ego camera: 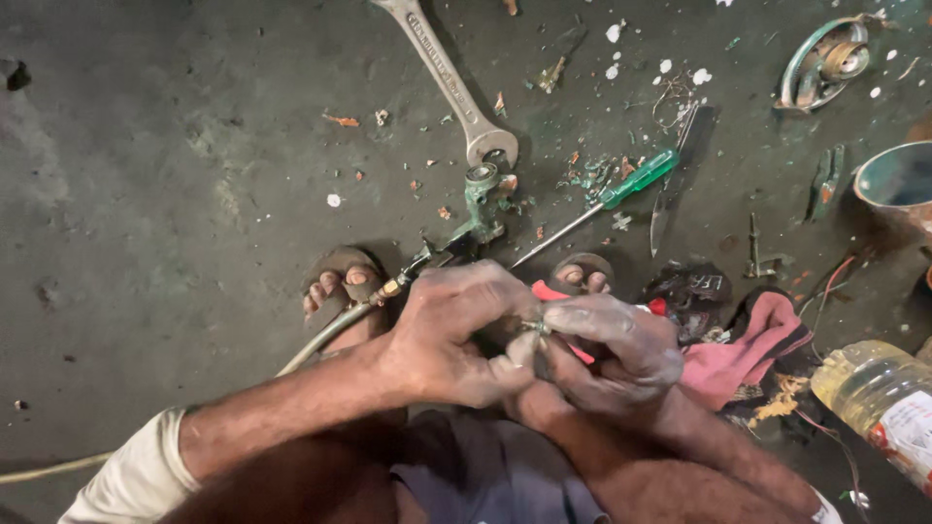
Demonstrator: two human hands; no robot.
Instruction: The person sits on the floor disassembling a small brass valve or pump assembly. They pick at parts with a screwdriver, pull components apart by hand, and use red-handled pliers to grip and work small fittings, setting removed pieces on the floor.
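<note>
Down at the knees, the left hand [442, 335] and right hand [607, 349] both pinch a tiny metal fitting [532, 328] in greasy fingertips, likely light, stiff and slippery, best held by its sides, with the hose [330, 335], screwdriver [607, 199] and wrench [451, 82] lying beyond.

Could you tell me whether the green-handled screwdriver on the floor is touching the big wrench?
Apart. The head view shows bare floor between the green-handled screwdriver and the wrench; neither tool touches the hands.
</note>
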